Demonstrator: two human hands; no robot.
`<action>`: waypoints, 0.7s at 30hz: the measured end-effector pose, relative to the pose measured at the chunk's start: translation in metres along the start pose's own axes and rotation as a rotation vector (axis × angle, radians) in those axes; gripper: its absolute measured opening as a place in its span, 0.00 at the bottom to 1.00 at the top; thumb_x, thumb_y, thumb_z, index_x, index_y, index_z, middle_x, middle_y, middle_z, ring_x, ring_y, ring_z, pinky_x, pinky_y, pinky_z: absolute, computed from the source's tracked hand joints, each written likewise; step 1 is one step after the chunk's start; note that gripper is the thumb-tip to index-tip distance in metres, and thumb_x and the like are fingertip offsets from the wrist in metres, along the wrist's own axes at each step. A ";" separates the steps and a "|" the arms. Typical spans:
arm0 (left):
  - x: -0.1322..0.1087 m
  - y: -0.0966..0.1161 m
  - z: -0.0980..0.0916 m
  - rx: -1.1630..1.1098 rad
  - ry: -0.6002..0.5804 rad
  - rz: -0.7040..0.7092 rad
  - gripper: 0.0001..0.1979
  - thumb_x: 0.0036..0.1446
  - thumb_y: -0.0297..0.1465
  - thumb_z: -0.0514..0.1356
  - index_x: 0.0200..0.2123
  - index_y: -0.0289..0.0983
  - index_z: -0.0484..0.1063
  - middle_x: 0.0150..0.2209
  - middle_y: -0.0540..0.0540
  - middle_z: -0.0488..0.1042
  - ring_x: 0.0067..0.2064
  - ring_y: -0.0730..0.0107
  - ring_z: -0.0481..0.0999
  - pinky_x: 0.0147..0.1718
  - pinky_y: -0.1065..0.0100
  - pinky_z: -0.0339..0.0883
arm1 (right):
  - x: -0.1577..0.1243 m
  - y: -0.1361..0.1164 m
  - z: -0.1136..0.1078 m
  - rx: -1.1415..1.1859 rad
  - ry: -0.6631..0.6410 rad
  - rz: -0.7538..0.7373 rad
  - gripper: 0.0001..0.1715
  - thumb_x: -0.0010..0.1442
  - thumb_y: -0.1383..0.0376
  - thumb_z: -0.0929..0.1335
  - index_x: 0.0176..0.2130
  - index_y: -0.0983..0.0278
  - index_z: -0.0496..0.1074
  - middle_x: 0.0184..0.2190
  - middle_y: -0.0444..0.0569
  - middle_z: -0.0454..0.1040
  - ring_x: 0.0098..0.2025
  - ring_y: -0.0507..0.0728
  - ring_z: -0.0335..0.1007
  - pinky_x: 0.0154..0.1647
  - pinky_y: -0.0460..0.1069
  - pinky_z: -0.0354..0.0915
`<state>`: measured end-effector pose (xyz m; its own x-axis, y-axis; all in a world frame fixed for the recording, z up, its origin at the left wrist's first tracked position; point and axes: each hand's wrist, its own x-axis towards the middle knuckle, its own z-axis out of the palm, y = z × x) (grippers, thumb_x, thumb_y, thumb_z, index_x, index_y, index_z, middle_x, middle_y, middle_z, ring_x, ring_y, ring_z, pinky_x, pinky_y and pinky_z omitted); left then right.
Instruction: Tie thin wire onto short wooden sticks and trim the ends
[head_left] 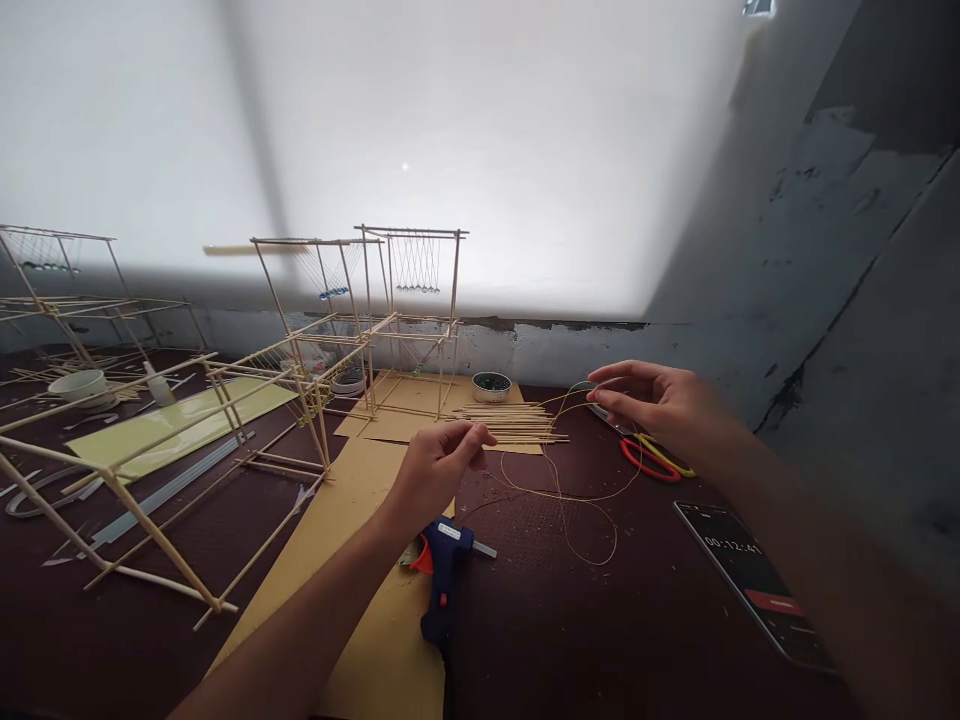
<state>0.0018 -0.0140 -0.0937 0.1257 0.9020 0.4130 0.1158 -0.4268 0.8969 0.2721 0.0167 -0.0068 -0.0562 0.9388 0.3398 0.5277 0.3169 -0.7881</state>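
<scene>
My right hand (649, 397) is raised over the back right of the table, thumb and fingers pinched on a thin yellowish thread (570, 497). The thread hangs in loose loops down to the dark tabletop. My left hand (446, 462) is closed in a pinch in front of a bundle of thin wooden sticks (517, 422); a faint strand seems to run to its fingertips. Below my left hand lies a blue hot glue gun (445, 580). Red and yellow-handled scissors (651, 458) lie under my right hand, their blades partly hidden.
Stick frames (411, 232) with hanging glass beads (417, 289) stand at the back and left. A small round tin (491, 387) holds dark beads. A phone (742, 565) showing a timer lies at right. Cardboard (352, 520), glue sticks (172, 490) and a white bowl (77, 387) are also here.
</scene>
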 end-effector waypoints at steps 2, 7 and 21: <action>0.000 -0.001 0.000 -0.004 -0.017 -0.006 0.21 0.64 0.46 0.56 0.34 0.36 0.78 0.25 0.49 0.73 0.30 0.71 0.73 0.33 0.70 0.65 | -0.005 -0.004 0.000 -0.089 -0.024 -0.022 0.26 0.53 0.47 0.74 0.44 0.62 0.78 0.36 0.51 0.81 0.29 0.56 0.74 0.34 0.53 0.70; -0.002 0.000 0.001 0.065 -0.046 -0.007 0.21 0.65 0.46 0.55 0.36 0.36 0.79 0.24 0.50 0.71 0.29 0.73 0.70 0.31 0.71 0.62 | -0.021 -0.024 0.012 -0.344 -0.028 -0.116 0.16 0.58 0.55 0.71 0.45 0.57 0.77 0.36 0.47 0.80 0.29 0.56 0.72 0.31 0.52 0.67; -0.005 0.006 0.000 0.253 -0.055 0.065 0.21 0.67 0.44 0.52 0.35 0.36 0.78 0.23 0.52 0.70 0.26 0.74 0.69 0.28 0.72 0.59 | -0.033 -0.018 0.079 -0.422 -0.293 -0.509 0.24 0.59 0.69 0.67 0.54 0.56 0.76 0.56 0.50 0.74 0.58 0.63 0.68 0.59 0.58 0.63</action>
<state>0.0016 -0.0209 -0.0897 0.1934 0.8704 0.4527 0.3474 -0.4923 0.7981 0.1980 -0.0097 -0.0444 -0.5760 0.7052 0.4134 0.6545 0.7008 -0.2836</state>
